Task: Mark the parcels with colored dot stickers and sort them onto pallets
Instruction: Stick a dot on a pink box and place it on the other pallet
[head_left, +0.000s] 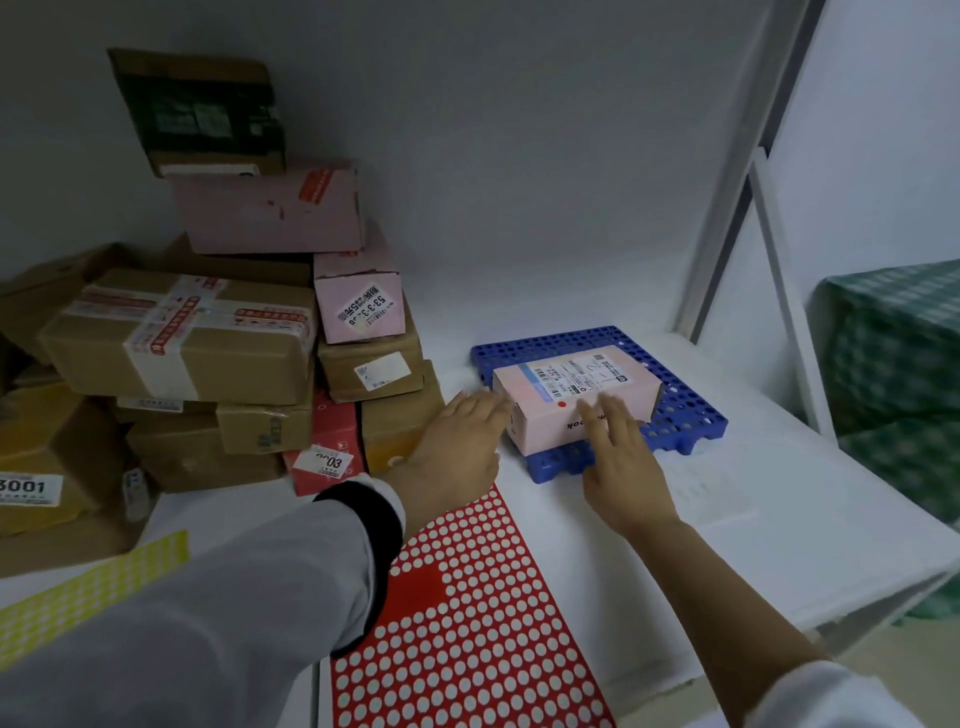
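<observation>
Probably light, stiff cardboard: pink parcel (576, 400) on blue pallet (693, 410); left hand (457, 447) and right hand (623, 467) touch it flat-fingered, gripping nothing; best held by its ends.

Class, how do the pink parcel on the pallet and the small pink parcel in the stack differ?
The pallet parcel lies flat, bears a red dot, and the left hand and right hand touch it. The stack parcel rests on a brown box, untouched, no dot visible. Both are pink with labels.
</observation>
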